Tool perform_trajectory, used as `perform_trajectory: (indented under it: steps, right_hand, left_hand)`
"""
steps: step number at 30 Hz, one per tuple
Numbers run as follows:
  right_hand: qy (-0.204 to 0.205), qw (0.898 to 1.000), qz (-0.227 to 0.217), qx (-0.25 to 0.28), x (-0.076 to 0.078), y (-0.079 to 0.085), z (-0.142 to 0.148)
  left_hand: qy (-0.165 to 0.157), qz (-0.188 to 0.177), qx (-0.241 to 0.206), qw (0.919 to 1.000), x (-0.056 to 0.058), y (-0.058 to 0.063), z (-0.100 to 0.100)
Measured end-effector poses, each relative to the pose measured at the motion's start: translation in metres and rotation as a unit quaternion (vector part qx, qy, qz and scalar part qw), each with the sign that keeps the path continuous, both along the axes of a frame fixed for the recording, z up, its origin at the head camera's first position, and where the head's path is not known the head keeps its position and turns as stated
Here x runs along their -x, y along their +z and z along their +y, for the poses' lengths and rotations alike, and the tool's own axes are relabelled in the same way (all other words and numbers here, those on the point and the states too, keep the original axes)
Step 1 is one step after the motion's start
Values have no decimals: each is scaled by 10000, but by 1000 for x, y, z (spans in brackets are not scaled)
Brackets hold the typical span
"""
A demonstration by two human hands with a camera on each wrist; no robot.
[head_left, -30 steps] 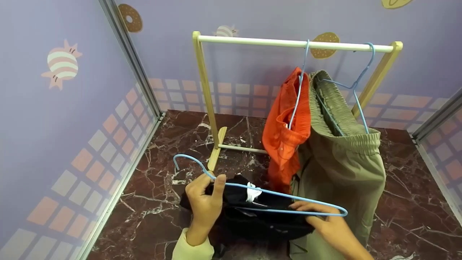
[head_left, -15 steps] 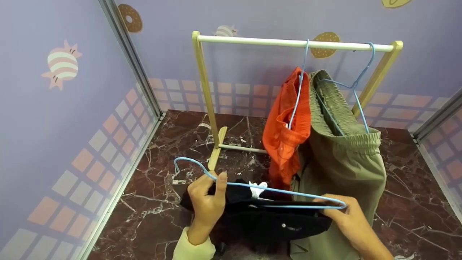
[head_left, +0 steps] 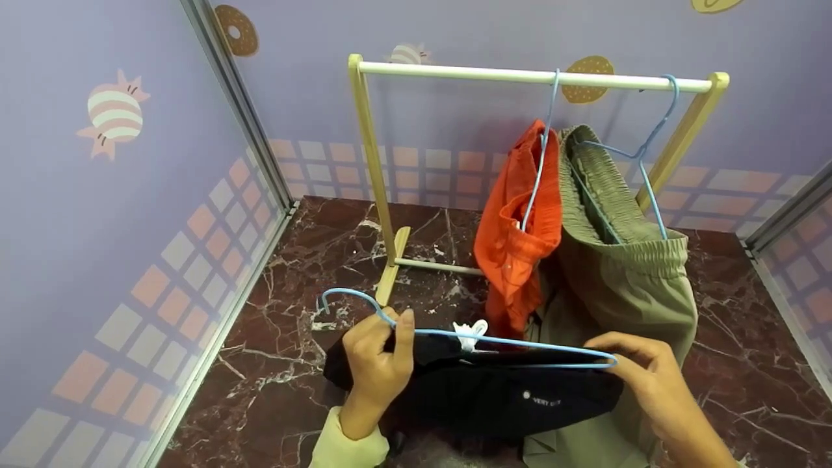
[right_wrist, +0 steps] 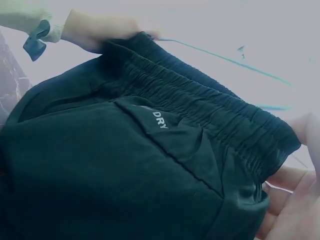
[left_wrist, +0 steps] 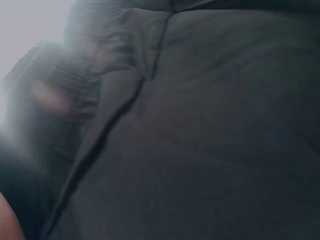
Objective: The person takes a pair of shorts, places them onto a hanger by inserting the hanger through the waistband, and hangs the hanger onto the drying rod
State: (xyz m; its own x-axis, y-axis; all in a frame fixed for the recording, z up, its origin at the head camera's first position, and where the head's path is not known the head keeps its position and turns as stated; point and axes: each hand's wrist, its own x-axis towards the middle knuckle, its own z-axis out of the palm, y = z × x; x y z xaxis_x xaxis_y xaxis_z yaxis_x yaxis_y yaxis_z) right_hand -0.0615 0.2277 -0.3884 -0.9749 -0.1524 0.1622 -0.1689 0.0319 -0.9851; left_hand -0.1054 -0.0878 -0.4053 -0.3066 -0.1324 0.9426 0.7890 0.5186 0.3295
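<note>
Low in front of the rack, my left hand (head_left: 378, 361) grips a light blue hanger (head_left: 520, 341) near its hook, thumb up along the wire. Under that same hand bunches one end of the waistband of black pants (head_left: 494, 396), which have a white drawstring and small white print. My right hand (head_left: 650, 377) pinches the waistband's other end, at the hanger's right tip. The right wrist view shows the gathered elastic waistband (right_wrist: 200, 95) stretched between both hands. Dark cloth (left_wrist: 200, 140) fills the left wrist view.
A rack with a white rail (head_left: 455, 73) and wooden posts stands behind. Orange pants (head_left: 513, 240) and khaki pants (head_left: 637, 299) hang on blue hangers at its right half. Patterned walls (head_left: 195, 162) surround the dark marbled floor (head_left: 260, 364).
My right hand has moved right, drawing the black waistband out to the hanger's tip; the print now shows. My left hand stays nearly in place, with the hanger's hook a little lower.
</note>
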Motion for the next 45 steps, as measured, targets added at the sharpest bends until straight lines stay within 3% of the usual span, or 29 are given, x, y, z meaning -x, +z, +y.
perform_trajectory:
  steps: [4,11,23,34,40,45]
  right_hand:
    - [-308,9992,-145,196,0,3,1]
    - [-488,9975,-456,-245,0,11,4]
    - [-753,9936,-648,-539,1,12,5]
    - [-487,9987,-23,-160,6,8,5]
    - [-554,9979,319,-51,10,4,1]
    - [-544,9971,126,-517,9,3,-6]
  left_hand:
    - [121,80,157,9998,1,-1,1]
    - [281,79,454,9985,1,0,0]
    - [493,-62,965,9941,-1,2,0]
    - [605,-83,1285,9898,-2,2,6]
    - [647,-64,1417,9878,-3,2,11]
    - [755,-131,1478,9860,-3,2,13]
